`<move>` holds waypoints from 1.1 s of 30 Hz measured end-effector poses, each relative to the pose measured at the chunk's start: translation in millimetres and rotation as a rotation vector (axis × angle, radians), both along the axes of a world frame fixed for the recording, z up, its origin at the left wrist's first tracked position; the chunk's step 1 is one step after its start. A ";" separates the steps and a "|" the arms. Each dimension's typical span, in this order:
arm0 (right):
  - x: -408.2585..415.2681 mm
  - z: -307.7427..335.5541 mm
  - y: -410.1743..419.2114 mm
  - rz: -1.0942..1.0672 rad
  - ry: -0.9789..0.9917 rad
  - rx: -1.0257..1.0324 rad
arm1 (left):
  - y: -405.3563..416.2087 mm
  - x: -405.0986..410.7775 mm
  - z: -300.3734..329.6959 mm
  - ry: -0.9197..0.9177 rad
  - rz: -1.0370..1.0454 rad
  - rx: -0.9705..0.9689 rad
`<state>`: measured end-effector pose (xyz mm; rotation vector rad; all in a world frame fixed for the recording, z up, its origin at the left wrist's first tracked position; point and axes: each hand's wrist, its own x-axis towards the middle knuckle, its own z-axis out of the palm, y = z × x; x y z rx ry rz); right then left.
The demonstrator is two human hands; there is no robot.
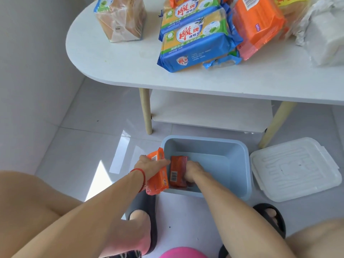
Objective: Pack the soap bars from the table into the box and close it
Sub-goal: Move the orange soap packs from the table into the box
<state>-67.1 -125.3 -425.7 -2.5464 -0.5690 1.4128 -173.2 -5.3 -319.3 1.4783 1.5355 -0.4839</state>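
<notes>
left hand (149,164) grips an orange soap bar (157,174) over the box's (240,164) left rim, its long axis running front to back. just right of it, right hand (192,172) has its fingers curled round a darker bar (177,170) low inside the box, lying parallel. more bars (197,45) wait on the counter (119,64); lid (294,168) lies on the floor, right of the box.

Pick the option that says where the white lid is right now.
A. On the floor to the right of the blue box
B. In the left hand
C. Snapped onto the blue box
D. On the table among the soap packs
A: the white lid lies flat on the floor tiles right of the open blue box.
</notes>
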 end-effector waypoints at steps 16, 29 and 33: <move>51.1 61.9 -61.4 -0.391 0.416 0.466 | -21.3 29.7 26.3 -0.140 -0.421 0.377; 42.1 -6.5 -48.5 -0.375 -0.066 0.004 | -14.9 12.1 -16.9 -0.101 -0.281 0.149; 37.2 -11.1 -41.9 -0.334 -0.105 -0.013 | -14.2 11.9 -20.1 -0.112 -0.268 0.127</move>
